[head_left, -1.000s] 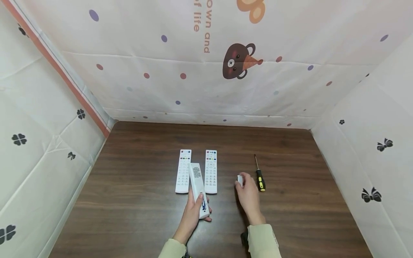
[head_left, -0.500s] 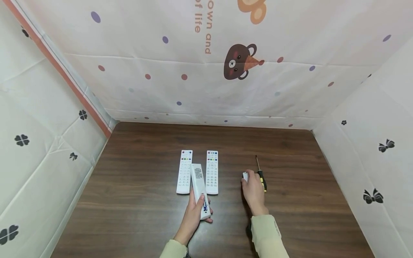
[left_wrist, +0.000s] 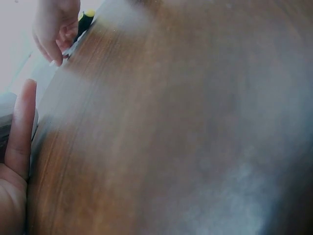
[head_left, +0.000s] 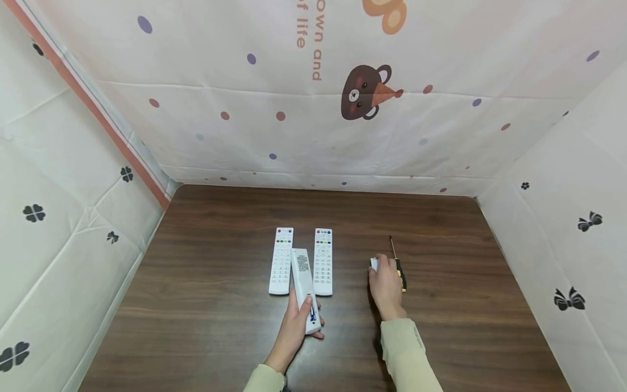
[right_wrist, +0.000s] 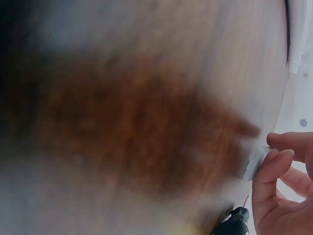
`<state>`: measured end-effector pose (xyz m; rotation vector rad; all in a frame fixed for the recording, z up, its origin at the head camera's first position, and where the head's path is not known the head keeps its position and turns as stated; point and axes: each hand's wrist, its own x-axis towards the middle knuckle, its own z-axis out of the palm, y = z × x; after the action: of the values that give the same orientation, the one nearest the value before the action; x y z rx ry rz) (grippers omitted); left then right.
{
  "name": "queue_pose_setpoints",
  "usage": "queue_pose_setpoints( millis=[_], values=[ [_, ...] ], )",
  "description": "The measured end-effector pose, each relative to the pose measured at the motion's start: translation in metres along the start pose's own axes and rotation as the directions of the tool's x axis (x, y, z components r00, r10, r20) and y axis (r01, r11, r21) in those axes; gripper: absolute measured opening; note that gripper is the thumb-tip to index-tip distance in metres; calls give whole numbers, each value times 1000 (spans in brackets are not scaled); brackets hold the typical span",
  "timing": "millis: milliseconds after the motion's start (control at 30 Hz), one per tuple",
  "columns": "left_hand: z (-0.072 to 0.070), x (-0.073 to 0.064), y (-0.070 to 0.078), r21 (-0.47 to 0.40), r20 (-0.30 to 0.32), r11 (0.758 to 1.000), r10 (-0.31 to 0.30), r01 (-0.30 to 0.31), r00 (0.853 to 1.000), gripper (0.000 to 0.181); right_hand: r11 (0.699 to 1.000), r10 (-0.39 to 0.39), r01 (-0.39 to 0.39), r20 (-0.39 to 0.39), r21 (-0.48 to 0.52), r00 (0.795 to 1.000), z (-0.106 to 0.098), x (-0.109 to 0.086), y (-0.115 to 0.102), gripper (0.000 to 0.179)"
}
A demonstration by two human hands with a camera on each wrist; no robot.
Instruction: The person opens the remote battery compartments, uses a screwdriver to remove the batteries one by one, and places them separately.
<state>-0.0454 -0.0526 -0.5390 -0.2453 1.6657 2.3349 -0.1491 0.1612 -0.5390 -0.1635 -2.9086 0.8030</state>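
My left hand [head_left: 292, 329] grips a white remote control [head_left: 302, 267], back side up, thumb beside its uncovered battery compartment [head_left: 313, 312], where something blue and dark shows. Thumb and fingers of my right hand [head_left: 386, 286] pinch a small white battery cover [head_left: 374, 263], low over the table to the right. The right wrist view shows this cover [right_wrist: 253, 165] as a thin pale plate between the fingertips. Just right of that hand lies a screwdriver [head_left: 393, 247] with a black and yellow handle, partly hidden by the hand.
Two more white remotes lie button side up, one on the left [head_left: 281, 261] and one on the right [head_left: 323, 261], just beyond the held one. The brown wooden table [head_left: 206, 261] meets printed white cloth [head_left: 220, 141] at its back and sides.
The right hand has moved a little to the right with the battery cover, up to the screwdriver, whose handle it now partly covers. The left hand and its remote stay nearly still.
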Motion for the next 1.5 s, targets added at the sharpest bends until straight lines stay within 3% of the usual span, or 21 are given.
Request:
queue_pose_setpoints(
  millis=[400,567,800,967,1200,1333,1500],
  values=[
    [-4,8,-13,16,4,1000,23,-23,1000,51,1000,-3,4,26,-24,1000,-1,3,-2,33],
    [-3,9,-15,20,7,999,39,-39,999,47,999,6,-3,76,-37,997,-8,3,-1,48],
    [-2,3,-6,9,9,1000,13,-13,1000,48,995,98,-96,138,-26,986,-31,-2,-3,58],
    [1,-3,6,18,20,1000,8,-8,1000,49,992,127,-126,74,-14,989,-44,-6,3,54],
    [1,-3,8,24,22,1000,-9,9,1000,48,984,178,-178,-3,0,984,-53,-12,15,52],
    [-1,-3,8,15,23,1000,-11,11,1000,48,976,218,-218,47,-13,975,-53,-15,21,56],
    [-1,-4,8,-1,25,1000,-14,14,1000,44,953,294,-302,171,19,940,-50,-16,28,61]
  ],
)
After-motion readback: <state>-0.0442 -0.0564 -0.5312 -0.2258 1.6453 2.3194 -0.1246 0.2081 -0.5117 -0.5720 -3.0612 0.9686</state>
